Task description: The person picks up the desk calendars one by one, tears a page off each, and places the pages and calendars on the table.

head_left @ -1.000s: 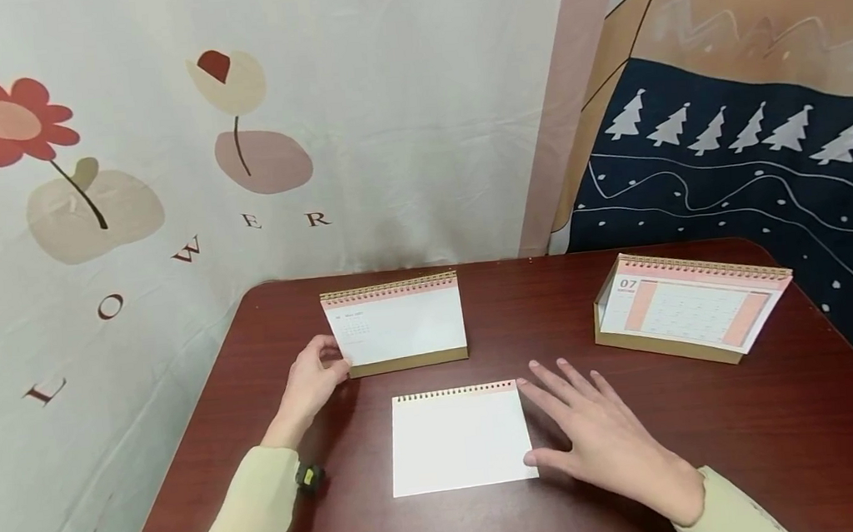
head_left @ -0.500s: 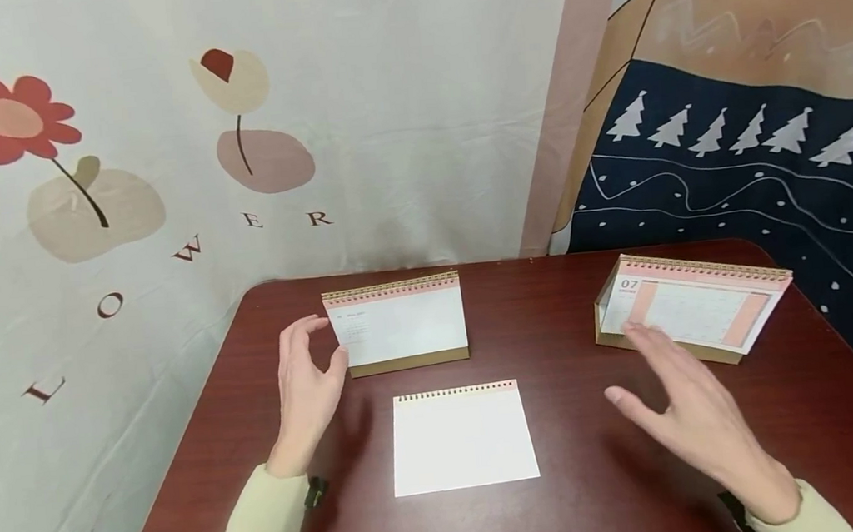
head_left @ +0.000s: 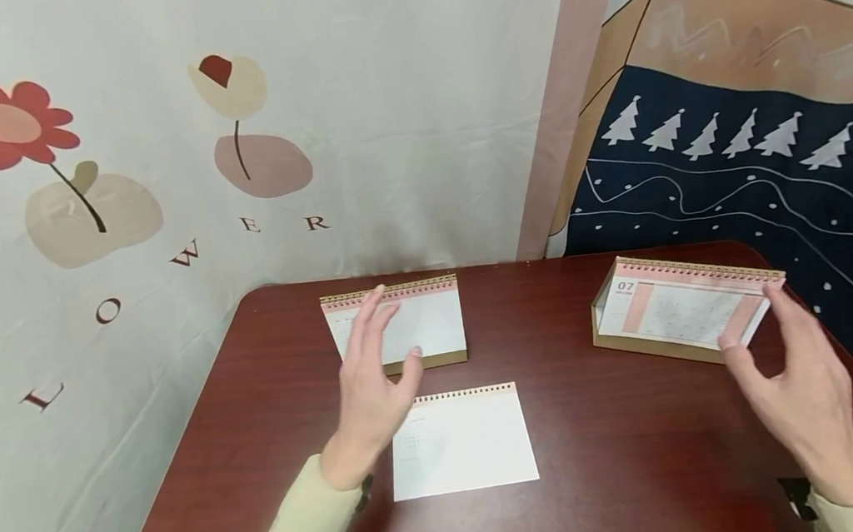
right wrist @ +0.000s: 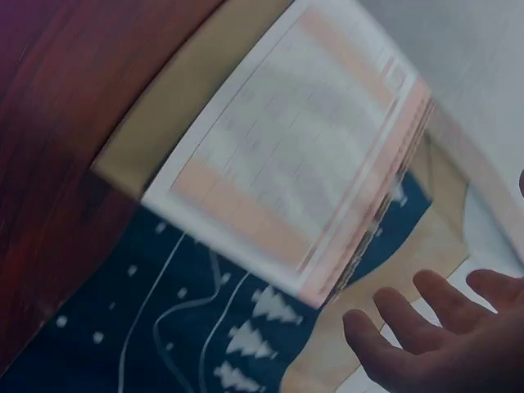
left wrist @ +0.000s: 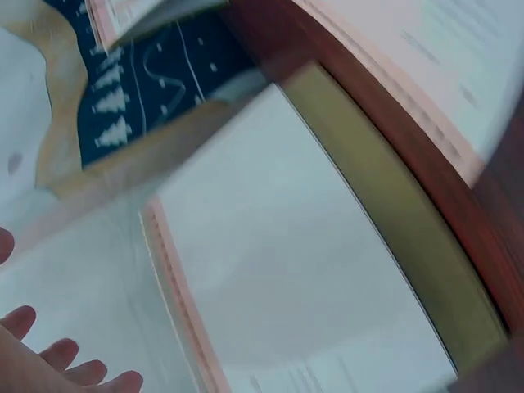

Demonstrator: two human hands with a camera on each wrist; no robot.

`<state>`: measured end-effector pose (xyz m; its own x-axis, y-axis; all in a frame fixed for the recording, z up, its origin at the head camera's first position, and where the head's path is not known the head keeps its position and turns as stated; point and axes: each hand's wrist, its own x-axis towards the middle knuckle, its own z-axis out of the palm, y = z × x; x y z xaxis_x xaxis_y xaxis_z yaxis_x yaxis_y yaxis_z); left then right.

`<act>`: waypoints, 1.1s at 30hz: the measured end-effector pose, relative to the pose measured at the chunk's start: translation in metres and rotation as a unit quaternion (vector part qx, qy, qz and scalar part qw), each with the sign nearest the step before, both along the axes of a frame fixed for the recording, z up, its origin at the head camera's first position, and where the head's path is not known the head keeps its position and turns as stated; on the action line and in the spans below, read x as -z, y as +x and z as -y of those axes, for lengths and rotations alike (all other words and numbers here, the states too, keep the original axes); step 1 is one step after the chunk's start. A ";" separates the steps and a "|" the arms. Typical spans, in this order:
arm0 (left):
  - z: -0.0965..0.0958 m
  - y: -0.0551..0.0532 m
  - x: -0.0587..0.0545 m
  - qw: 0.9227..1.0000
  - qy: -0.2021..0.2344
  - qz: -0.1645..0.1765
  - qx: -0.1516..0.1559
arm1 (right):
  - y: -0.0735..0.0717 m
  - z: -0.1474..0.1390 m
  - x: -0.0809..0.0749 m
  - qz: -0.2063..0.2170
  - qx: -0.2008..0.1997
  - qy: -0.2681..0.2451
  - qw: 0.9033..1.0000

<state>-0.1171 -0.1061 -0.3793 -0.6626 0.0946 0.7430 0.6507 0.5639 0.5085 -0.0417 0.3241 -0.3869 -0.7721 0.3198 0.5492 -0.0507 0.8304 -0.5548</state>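
Observation:
A desk calendar [head_left: 424,325] with a gold spiral and a nearly blank white page stands at the back of the table. My left hand [head_left: 372,387] hovers in front of it, fingers spread and holding nothing, covering its lower left part. On the right stands a second desk calendar [head_left: 686,312], marked 07 with a grid page. My right hand [head_left: 801,391] is at its right end, thumb and fingers apart; in the right wrist view the fingers [right wrist: 401,327] look clear of the calendar. A loose white calendar sheet [head_left: 463,447] with punched holes lies flat in front, partly behind my left hand.
The dark red table [head_left: 623,468] has a rounded back edge close to a hanging cloth [head_left: 401,134] printed with flowers and letters. A dark blue cloth with white trees [head_left: 720,168] hangs behind the right side.
My left hand has left the back calendar's left edge and moved right, in front of it. The right hand has gone from the loose sheet to the right calendar's right end.

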 end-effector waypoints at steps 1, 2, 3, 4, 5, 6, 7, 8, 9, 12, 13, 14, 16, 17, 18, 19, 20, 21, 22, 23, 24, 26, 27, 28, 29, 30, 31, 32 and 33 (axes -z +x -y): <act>-0.006 0.001 0.000 1.000 -0.004 -0.005 0.011 | -0.001 -0.005 0.000 -0.004 0.010 -0.003 1.000; -0.012 0.001 0.001 1.000 -0.008 -0.008 0.019 | -0.002 -0.009 -0.001 -0.007 0.019 -0.008 1.000; -0.018 0.001 0.002 0.999 -0.012 -0.010 0.028 | -0.004 -0.013 -0.001 -0.006 0.025 -0.010 1.000; -0.023 0.002 0.003 0.999 -0.019 -0.008 0.035 | -0.005 -0.017 0.000 0.000 0.030 -0.014 0.999; -0.029 0.002 0.004 0.999 -0.028 -0.004 0.041 | -0.007 -0.020 0.000 0.007 0.035 -0.021 0.999; -0.034 0.002 0.005 0.998 -0.039 0.001 0.046 | -0.008 -0.024 0.001 0.016 0.038 -0.026 0.999; -0.039 0.003 0.006 0.997 -0.051 0.008 0.050 | -0.010 -0.027 0.001 0.026 0.042 -0.032 0.998; -0.044 0.004 0.006 0.996 -0.065 0.018 0.055 | -0.012 -0.030 0.002 0.035 0.047 -0.039 0.998; -0.050 0.004 0.007 0.995 -0.077 0.029 0.061 | -0.013 -0.033 0.003 0.045 0.054 -0.046 0.997; -0.066 0.004 0.008 0.987 -0.111 0.079 0.084 | -0.018 -0.040 0.004 0.076 0.074 -0.079 0.991; -0.071 0.003 0.009 0.984 -0.118 0.099 0.093 | -0.020 -0.042 0.005 0.084 0.077 -0.090 0.989; -0.075 0.003 0.010 0.980 -0.122 0.121 0.103 | -0.022 -0.044 0.006 0.091 0.078 -0.101 0.988; -0.084 0.001 0.012 0.971 -0.127 0.164 0.120 | -0.026 -0.046 0.007 0.102 0.074 -0.124 0.984; -0.088 0.000 0.014 0.966 -0.128 0.184 0.128 | -0.028 -0.048 0.008 0.105 0.068 -0.134 0.983; -0.092 -0.001 0.015 0.961 -0.129 0.202 0.135 | -0.029 -0.050 0.008 0.107 0.063 -0.141 0.982; -0.096 -0.002 0.016 0.956 -0.131 0.219 0.142 | -0.031 -0.051 0.009 0.109 0.060 -0.148 0.981; -0.100 -0.002 0.017 0.952 -0.133 0.232 0.149 | -0.032 -0.053 0.009 0.113 0.059 -0.156 0.980; -0.103 -0.003 0.019 0.948 -0.136 0.242 0.155 | -0.033 -0.054 0.009 0.116 0.059 -0.164 0.978; -0.106 -0.004 0.019 0.944 -0.139 0.252 0.159 | -0.035 -0.055 0.009 0.120 0.057 -0.171 0.976; -0.109 -0.005 0.020 0.941 -0.140 0.260 0.162 | -0.037 -0.056 0.009 0.122 0.056 -0.176 0.975; -0.112 -0.006 0.021 0.939 -0.139 0.268 0.165 | -0.039 -0.056 0.009 0.121 0.054 -0.182 0.974; -0.118 -0.007 0.022 0.936 -0.132 0.279 0.170 | -0.043 -0.057 0.010 0.117 0.048 -0.196 0.972; -0.120 -0.008 0.023 0.935 -0.126 0.284 0.172 | -0.044 -0.058 0.011 0.113 0.045 -0.204 0.971; -0.122 -0.008 0.024 0.934 -0.119 0.289 0.173 | -0.045 -0.059 0.011 0.108 0.043 -0.210 0.971; -0.124 -0.009 0.025 0.934 -0.112 0.291 0.173 | -0.047 -0.059 0.011 0.101 0.041 -0.215 0.970; -0.126 -0.010 0.026 0.935 -0.106 0.292 0.172 | -0.048 -0.060 0.011 0.096 0.039 -0.223 0.969; -0.127 -0.011 0.028 0.935 -0.101 0.293 0.172 | -0.049 -0.060 0.011 0.091 0.041 -0.232 0.968; -0.128 -0.012 0.029 0.935 -0.098 0.295 0.170 | -0.050 -0.060 0.011 0.085 0.044 -0.242 0.966; -0.129 -0.012 0.031 0.935 -0.096 0.297 0.169 | -0.051 -0.060 0.011 0.082 0.046 -0.248 0.964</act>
<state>-0.1295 0.0233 -0.4100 -0.8611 0.4668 0.2015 0.4434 0.4954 0.7470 -0.0926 0.3845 -0.3980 -0.7910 0.5834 0.1843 0.1322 0.4571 -0.8795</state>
